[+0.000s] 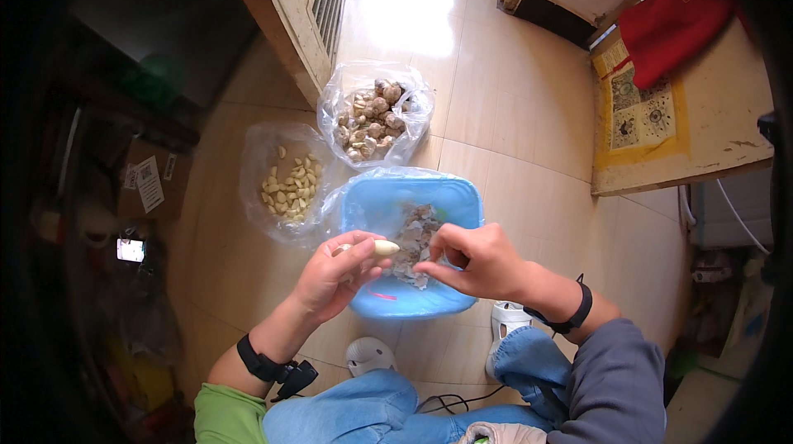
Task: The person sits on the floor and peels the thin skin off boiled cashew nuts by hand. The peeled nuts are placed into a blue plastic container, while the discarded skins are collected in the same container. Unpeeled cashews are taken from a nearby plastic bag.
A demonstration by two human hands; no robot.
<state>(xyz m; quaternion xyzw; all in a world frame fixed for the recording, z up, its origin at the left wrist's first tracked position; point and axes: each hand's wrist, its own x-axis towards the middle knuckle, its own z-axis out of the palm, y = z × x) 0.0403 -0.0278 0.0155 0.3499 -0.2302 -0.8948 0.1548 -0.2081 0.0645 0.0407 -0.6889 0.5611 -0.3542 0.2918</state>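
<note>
My left hand point(337, 270) holds a peeled garlic clove point(386, 247) between thumb and fingers, and other pieces seem to lie in the palm. Right of it, my right hand point(474, 261) has its thumb and index finger bent close together; whether a bit of skin is between them cannot be made out. Both hands are over a blue plastic basin point(416, 308) lined with clear plastic, where garlic skins point(414, 236) lie. Beyond it stands a clear plastic bag point(418, 140) of garlic bulbs point(379, 106). To the left, another clear bag point(254, 196) holds peeled cloves point(294, 187).
An open door point(297, 16) with a vent stands at the upper left. At the right is a wooden panel point(725, 128) with a red cloth point(675, 23). A cardboard box point(176, 190) sits at the left. Black cables point(455, 399) lie near my white shoes point(370, 354).
</note>
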